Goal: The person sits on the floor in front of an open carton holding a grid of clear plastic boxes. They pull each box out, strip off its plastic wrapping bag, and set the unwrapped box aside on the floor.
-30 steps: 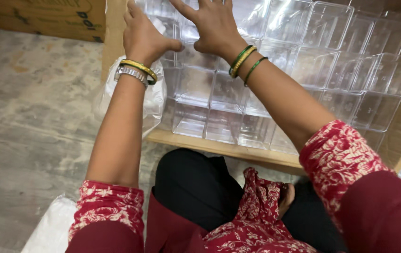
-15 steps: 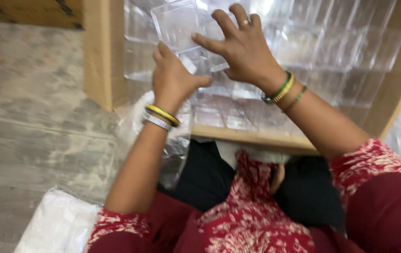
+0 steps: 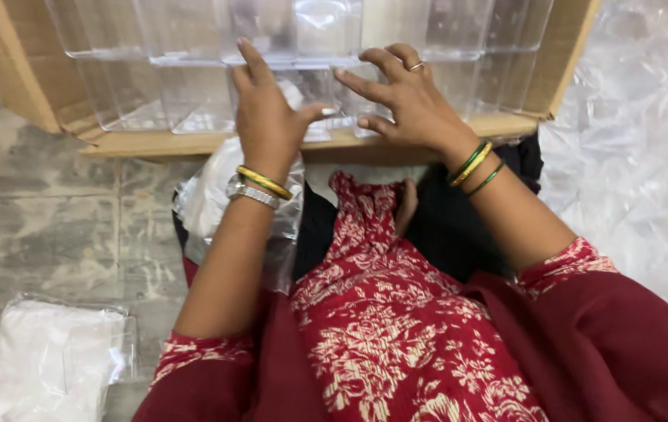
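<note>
A small clear plastic box point(image 3: 314, 105), held up in the air half a second ago, is now lowered into the front row of the open brown cardboard carton point(image 3: 29, 101), so a gap among the boxes appears to be filled. It is pressed between the left hand point(image 3: 267, 117), fingers flat and spread, and the right hand point(image 3: 408, 101), fingers curled over its edge. The box is seen as transparent, square-walled and glossy, nearly lost among identical clear plastic boxes point(image 3: 154, 70) packed beside it.
</note>
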